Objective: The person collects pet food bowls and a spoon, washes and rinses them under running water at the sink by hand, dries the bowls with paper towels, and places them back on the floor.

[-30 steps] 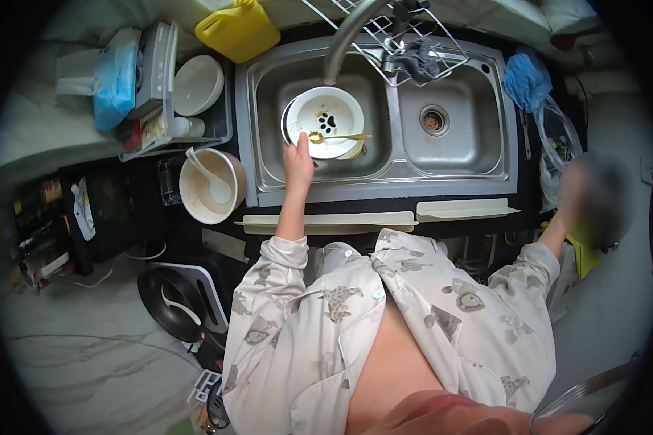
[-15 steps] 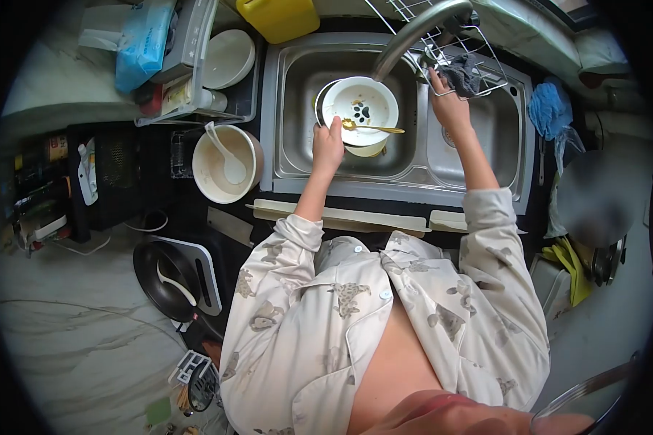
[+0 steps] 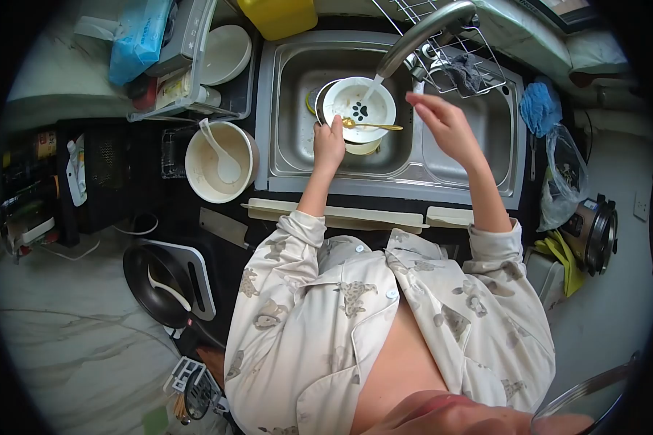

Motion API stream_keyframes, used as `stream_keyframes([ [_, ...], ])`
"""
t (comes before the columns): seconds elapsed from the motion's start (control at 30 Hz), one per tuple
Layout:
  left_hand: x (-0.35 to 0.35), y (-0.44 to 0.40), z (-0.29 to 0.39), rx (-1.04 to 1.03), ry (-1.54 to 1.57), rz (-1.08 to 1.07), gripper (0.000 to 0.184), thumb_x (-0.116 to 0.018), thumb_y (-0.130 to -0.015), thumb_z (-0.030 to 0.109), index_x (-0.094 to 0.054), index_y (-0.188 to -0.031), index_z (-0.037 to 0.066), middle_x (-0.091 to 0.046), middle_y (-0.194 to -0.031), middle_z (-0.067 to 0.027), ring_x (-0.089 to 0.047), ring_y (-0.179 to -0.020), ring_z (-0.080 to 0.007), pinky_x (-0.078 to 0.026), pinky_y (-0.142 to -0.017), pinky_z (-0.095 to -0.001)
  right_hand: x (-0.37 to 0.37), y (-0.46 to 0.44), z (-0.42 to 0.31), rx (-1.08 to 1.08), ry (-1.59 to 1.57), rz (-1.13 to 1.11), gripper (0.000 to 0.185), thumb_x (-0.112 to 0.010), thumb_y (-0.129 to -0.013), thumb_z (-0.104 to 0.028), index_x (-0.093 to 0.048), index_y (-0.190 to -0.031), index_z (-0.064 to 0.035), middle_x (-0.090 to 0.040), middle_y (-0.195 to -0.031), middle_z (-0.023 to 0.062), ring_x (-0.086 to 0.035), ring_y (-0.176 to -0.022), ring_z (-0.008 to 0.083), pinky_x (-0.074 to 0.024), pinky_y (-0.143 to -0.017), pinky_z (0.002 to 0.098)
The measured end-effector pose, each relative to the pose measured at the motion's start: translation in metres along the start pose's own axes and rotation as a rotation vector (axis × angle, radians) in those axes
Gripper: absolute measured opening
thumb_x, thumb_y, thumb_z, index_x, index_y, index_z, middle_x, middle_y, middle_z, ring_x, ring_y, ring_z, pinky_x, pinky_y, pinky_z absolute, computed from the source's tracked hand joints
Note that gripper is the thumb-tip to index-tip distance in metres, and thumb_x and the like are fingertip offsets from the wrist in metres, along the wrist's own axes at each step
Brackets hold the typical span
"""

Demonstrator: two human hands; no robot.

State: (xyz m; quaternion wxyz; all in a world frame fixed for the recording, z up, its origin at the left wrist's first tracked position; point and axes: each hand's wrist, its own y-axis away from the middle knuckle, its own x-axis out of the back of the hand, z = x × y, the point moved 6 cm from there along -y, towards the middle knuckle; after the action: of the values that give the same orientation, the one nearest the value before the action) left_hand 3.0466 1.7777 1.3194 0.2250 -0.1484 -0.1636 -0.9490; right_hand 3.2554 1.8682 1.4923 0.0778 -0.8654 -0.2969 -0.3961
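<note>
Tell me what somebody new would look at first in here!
Probably the white bowl with its black paw print, held by the left hand at the left basin under water from the curved tap. Next, perhaps the gold spoon across that bowl, then the yellow container behind the sink.

A black paw print (image 3: 362, 112) marks the white bowl (image 3: 352, 100); no lettering can be read.

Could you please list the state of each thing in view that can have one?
Faucet: on, water running
Paw-print bowl: catching water
Golden spoon: across the bowl
Left hand: gripping the bowl
Right hand: open, apparently empty
White pot: uncovered, ladle inside
Frying pan: uncovered
Rice cooker: apparently shut
</note>
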Motion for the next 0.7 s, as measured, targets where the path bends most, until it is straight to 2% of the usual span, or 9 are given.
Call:
stream_keyframes([
  [0.07, -0.003, 0.001, 0.004, -0.035, 0.015, 0.002, 0.049, -0.04, -0.092, 0.038, -0.06, -0.098, -0.007, -0.049, -0.105, -0.0303, -0.051, -0.094, -0.0438, -0.039, -0.086, -0.0441, 0.015, 0.005, -0.032, 0.081, -0.237, 0.303, 0.037, -0.051, -0.092, -0.022, -0.049, -0.12, 0.0011, -0.06, -0.112, 0.0121, -0.056, -0.107, 0.0198, -0.0392, -0.092, 0.0297],
  [0.27, -0.008, 0.012, 0.026, -0.152, -0.034, -0.048, 0.049, -0.04, -0.093, 0.036, -0.061, -0.097, -0.008, -0.049, -0.105, -0.0315, -0.05, -0.095, -0.0442, -0.039, -0.087, -0.0449, -0.015, -0.054, -0.053, 0.05, -1.03, 0.184, 0.026, -0.052, -0.092, -0.024, -0.055, -0.107, -0.003, -0.061, -0.087, 0.0034, -0.058, -0.089, 0.0143, -0.0431, -0.083, 0.0271],
  [0.37, -0.015, 0.013, 0.03, -0.122, -0.038, -0.048, 0.051, -0.039, -0.093, 0.037, -0.061, -0.094, -0.009, -0.049, -0.105, -0.0321, -0.05, -0.094, -0.0449, -0.039, -0.087, -0.0458, -0.006, -0.04, -0.041, 0.099, -0.965, 0.139, 0.021, -0.052, -0.093, -0.025, -0.055, -0.097, -0.0048, -0.058, -0.08, 0.0025, -0.057, -0.085, 0.013, -0.042, -0.083, 0.0274],
  [0.43, -0.025, 0.021, 0.041, -0.243, -0.059, -0.029, 0.056, -0.04, -0.092, 0.041, -0.06, -0.092, -0.012, -0.05, -0.099, -0.0275, -0.058, -0.077, -0.0341, -0.051, -0.065, -0.0379, 0.008, -0.017, -0.032, 0.102, -0.889, 0.114, 0.022, -0.05, -0.094, -0.026, -0.053, -0.09, -0.0053, -0.057, -0.078, 0.0026, -0.056, -0.086, 0.013, -0.0418, -0.083, 0.0284],
  [0.5, -0.041, 0.031, 0.044, -0.196, -0.146, -0.057, 0.056, -0.04, -0.092, 0.041, -0.061, -0.093, -0.011, -0.049, -0.1, -0.0273, -0.058, -0.076, -0.0347, -0.052, -0.064, -0.0382, 0.02, 0.001, -0.021, 0.146, -0.889, 0.088, 0.026, -0.055, -0.091, -0.029, -0.057, -0.081, -0.0051, -0.058, -0.074, 0.001, -0.054, -0.075, 0.0093, -0.0416, -0.073, 0.0252],
  [0.57, -0.056, 0.045, 0.057, -0.372, -0.203, -0.041, 0.056, -0.04, -0.092, 0.041, -0.061, -0.093, -0.01, -0.051, -0.098, -0.0261, -0.058, -0.078, -0.0354, -0.052, -0.066, -0.0385, 0.035, 0.014, -0.004, 0.146, -0.881, 0.069, 0.025, -0.055, -0.091, -0.027, -0.057, -0.081, -0.0051, -0.057, -0.074, 0.0007, -0.053, -0.073, 0.0088, -0.0411, -0.071, 0.0254],
  [0.6, -0.069, 0.047, 0.05, -0.299, -0.225, -0.1, 0.054, -0.041, -0.092, 0.041, -0.061, -0.093, -0.009, -0.053, -0.093, -0.0225, -0.06, -0.073, -0.0317, -0.052, -0.059, -0.0366, 0.043, 0.02, 0.006, 0.17, -0.874, -0.005, 0.024, -0.055, -0.091, -0.026, -0.056, -0.08, -0.005, -0.057, -0.074, 0.0007, -0.052, -0.072, 0.0085, -0.0408, -0.07, 0.0253],
  [0.63, -0.08, 0.053, 0.05, -0.296, -0.233, -0.098, 0.054, -0.041, -0.092, 0.041, -0.061, -0.093, -0.009, -0.053, -0.093, -0.0225, -0.06, -0.073, -0.0317, -0.052, -0.059, -0.0366, 0.05, 0.027, 0.017, 0.191, -0.866, -0.079, 0.024, -0.055, -0.091, -0.026, -0.056, -0.08, -0.005, -0.057, -0.074, 0.0007, -0.051, -0.071, 0.0083, -0.0406, -0.069, 0.0252],
  [0.7, -0.108, 0.062, 0.044, -0.164, -0.061, -0.174, 0.051, -0.041, -0.092, 0.04, -0.062, -0.092, -0.006, -0.053, -0.094, -0.0293, -0.053, -0.088, -0.04, -0.043, -0.079, -0.0429, 0.071, 0.038, 0.045, 0.176, -0.879, -0.073, 0.023, -0.055, -0.09, -0.025, -0.055, -0.078, -0.0049, -0.056, -0.073, 0.0003, -0.05, -0.068, 0.0082, -0.0404, -0.067, 0.0247],
])
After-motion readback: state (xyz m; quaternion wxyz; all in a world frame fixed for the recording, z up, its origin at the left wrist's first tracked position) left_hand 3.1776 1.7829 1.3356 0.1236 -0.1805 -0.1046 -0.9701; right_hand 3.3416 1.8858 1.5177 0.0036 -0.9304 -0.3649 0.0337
